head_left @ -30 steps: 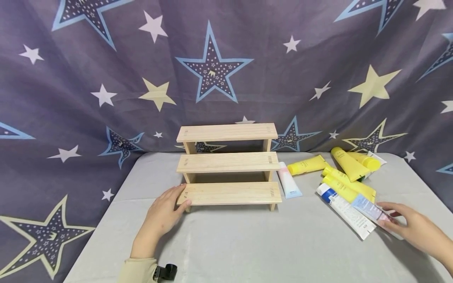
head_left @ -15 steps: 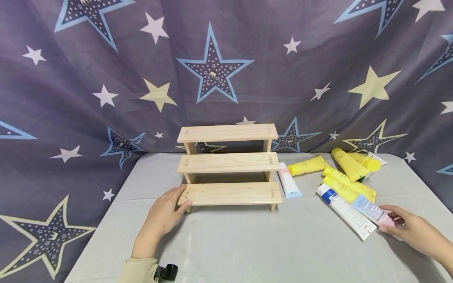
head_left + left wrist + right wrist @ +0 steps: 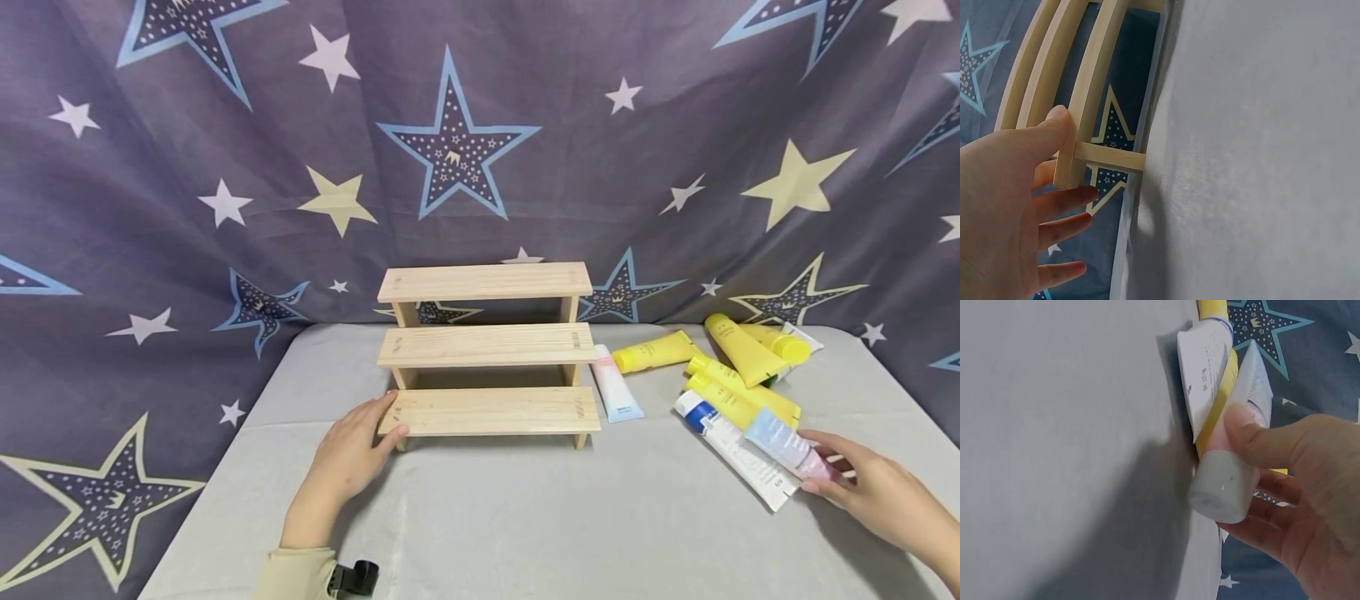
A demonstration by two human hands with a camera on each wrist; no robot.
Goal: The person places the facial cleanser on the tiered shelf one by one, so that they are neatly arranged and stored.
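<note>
A light wooden three-step rack point(image 3: 487, 410) stands on the grey cloth. At the left end of its lowest board, my left hand point(image 3: 352, 454) pinches the edge between thumb and index finger; the left wrist view has the other fingers point(image 3: 1063, 231) extended past the board. On the right, my right hand point(image 3: 873, 483) holds a pink-and-blue squeeze tube point(image 3: 787, 446) near its white cap point(image 3: 1225, 487), thumb on one side and fingers on the other. The tube lies over a white tube with a blue band point(image 3: 738, 450) and a yellow tube point(image 3: 723, 402).
Several more yellow tubes point(image 3: 746, 350) are heaped behind, with a mostly hidden white one point(image 3: 802, 337) among them. One yellow tube point(image 3: 652, 352) lies apart, and a small pink-white-blue tube point(image 3: 617, 385) is beside the rack. A starry curtain point(image 3: 480, 167) hangs behind the table.
My right fingers have closed around the pink-and-blue tube, and its far end has tilted up slightly. The left hand keeps its place on the rack.
</note>
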